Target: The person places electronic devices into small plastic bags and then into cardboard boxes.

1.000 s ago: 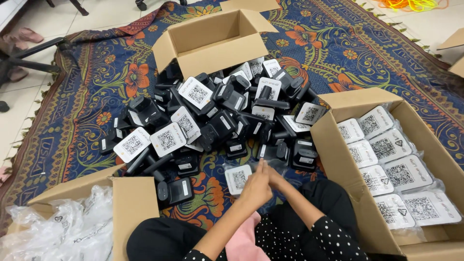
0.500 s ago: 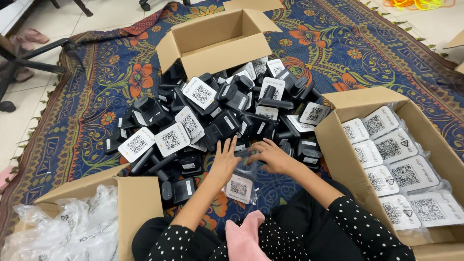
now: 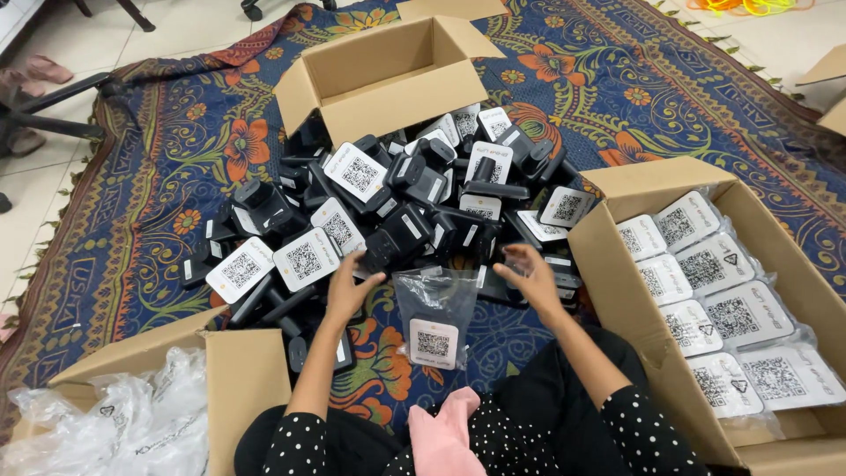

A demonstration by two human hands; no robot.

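Now the left hand (image 3: 350, 289) and right hand (image 3: 527, 270) have spread apart, fingers open, flanking the bagged device (image 3: 434, 313).

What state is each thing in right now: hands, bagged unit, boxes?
Left hand: open, at the pile's edge, holding nothing.
Right hand: open, reaching into the pile.
Clear bag: lying on the rug between the hands, one unit inside.
Far box: flaps open, looks empty.
Right box: open, bagged units stacked inside.
Left box: open, holds empty bags.
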